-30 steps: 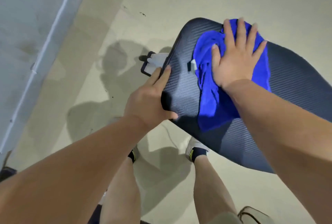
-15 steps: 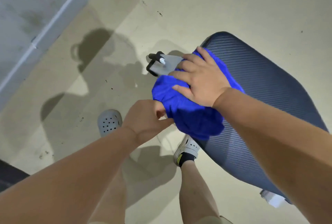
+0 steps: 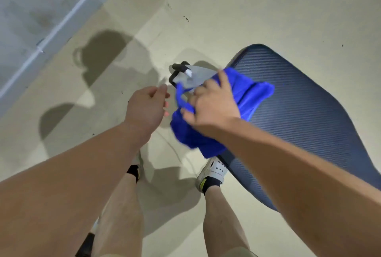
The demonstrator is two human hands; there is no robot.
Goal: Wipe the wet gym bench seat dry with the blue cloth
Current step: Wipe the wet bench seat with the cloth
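Note:
The dark ribbed bench seat (image 3: 299,112) fills the right side, its narrow end pointing toward me. A bunched blue cloth (image 3: 247,95) drapes over the seat's left edge and hangs down past it. My right hand (image 3: 210,108) grips the cloth at that edge, fingers curled into the folds. Just left of the cloth, my left hand (image 3: 146,108) floats off the seat with loosely bent fingers and nothing in it.
A grey bracket with a black handle (image 3: 185,73) sticks out from the bench frame beyond the cloth. My two legs and white shoes (image 3: 212,172) stand on the beige floor below the seat edge. A grey wall base (image 3: 51,36) runs along the upper left.
My right hand dragged the cloth from the seat's top to its left edge and bunched it. My left hand released the seat edge and pulled away to the left.

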